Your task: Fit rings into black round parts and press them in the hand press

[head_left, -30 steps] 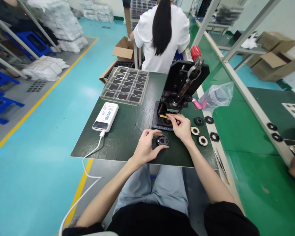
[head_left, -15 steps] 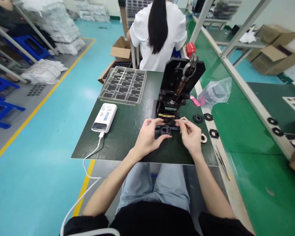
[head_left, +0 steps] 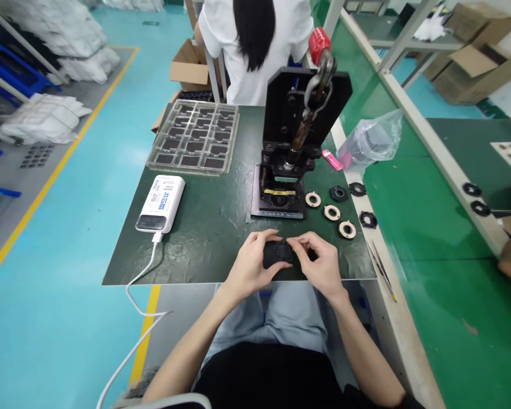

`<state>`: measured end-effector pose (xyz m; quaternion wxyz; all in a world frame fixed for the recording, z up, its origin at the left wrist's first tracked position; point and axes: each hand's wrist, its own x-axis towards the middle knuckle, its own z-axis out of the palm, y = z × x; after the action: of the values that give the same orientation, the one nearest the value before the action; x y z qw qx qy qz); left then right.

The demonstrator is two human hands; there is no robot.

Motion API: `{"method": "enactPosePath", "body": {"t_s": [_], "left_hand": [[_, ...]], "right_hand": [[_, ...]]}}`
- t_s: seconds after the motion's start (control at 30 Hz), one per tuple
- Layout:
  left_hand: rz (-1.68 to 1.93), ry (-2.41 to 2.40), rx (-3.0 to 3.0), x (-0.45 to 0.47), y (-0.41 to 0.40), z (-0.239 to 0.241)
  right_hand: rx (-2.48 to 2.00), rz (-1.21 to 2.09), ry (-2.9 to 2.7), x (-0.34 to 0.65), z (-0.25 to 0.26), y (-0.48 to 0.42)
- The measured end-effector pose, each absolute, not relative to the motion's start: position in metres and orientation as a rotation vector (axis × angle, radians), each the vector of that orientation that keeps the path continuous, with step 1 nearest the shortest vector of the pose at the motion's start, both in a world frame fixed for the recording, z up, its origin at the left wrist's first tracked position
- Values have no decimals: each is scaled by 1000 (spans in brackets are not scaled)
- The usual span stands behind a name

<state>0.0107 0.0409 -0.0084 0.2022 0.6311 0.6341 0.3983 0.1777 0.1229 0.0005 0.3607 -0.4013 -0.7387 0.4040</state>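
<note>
Between my hands, near the front edge of the dark green table mat (head_left: 213, 250), is a small black round part (head_left: 284, 251). My left hand (head_left: 253, 261) curls round its left side, thumb and fingers gripping it. The fingertips of my right hand (head_left: 319, 261) are pinched together at the part's right edge. Just beyond them stands a black hand press (head_left: 300, 119) with a red-wrapped lever grip (head_left: 319, 42). Right of its base lie several rings with pale faces (head_left: 332, 213) and a black ring part (head_left: 338, 193).
A clear tray (head_left: 193, 136) with dark compartments lies at the back left. Nearer sits a white power bank (head_left: 160, 203) with a cable. Tweezers (head_left: 382, 270), more black rings (head_left: 368, 220) and a plastic bag (head_left: 370, 142) are at right. A person in white (head_left: 255, 51) sits ahead.
Both hands have moved back from the press base toward the table's front edge, with the black round part. The camera view has shifted, and the pale rings are now uncovered.
</note>
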Motion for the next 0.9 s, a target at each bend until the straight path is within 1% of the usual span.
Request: {"method": "enactPosePath", "body": {"t_s": [0.33,0.9], "left_hand": [[1168,1793,1652,16,39,-15],[1195,1886,1576,21,39,-24]], "right_hand": [[-1014,869,-2106,172,1,122],[-869,644,-2251,162,0,121]]}}
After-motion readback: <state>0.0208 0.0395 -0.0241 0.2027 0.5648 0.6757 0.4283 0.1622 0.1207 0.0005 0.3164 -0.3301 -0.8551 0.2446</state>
